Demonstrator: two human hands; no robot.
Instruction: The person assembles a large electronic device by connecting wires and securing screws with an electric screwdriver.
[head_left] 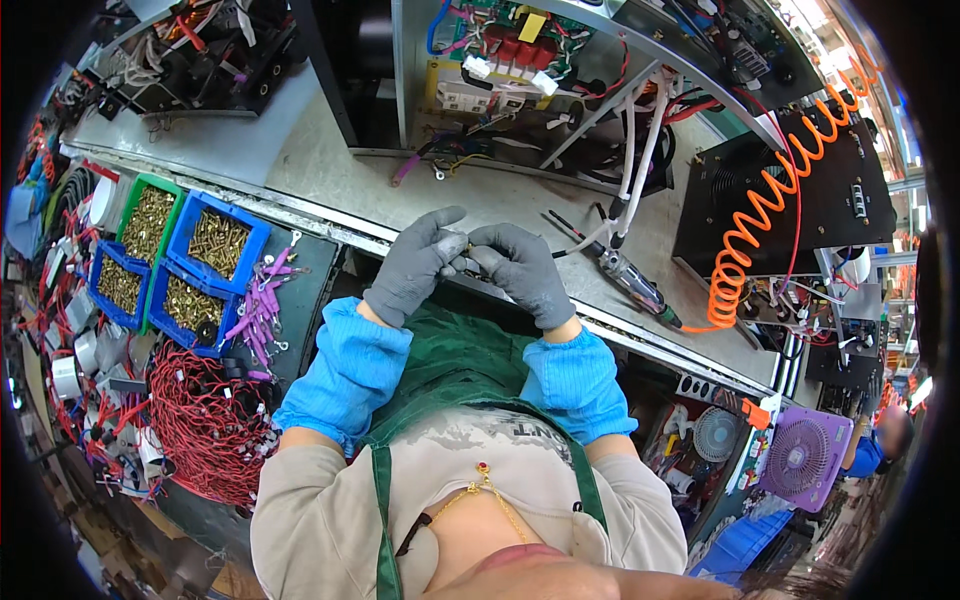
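Observation:
My left hand (416,265), in a grey glove, meets my right hand (522,272), gloved alike, above the front edge of the workbench (345,190). Both are closed, with fingertips pinched together around something small that the fingers mostly hide. Just beyond them stands an open metal chassis (560,182) with a green circuit board (490,30) and loose wires inside. A wire with a purple sleeve (405,168) and a ring terminal (438,172) lie at its foot. To the right of my right hand rests a power screwdriver (632,278), joined to an orange coiled hose (735,250).
At left, blue bins (213,247) and a green bin (150,215) hold brass-coloured screws. Beside them lie purple-sleeved lugs (262,305) and a heap of red wires (205,425). A black box (790,195) stands at right, with a purple fan (806,458) below it.

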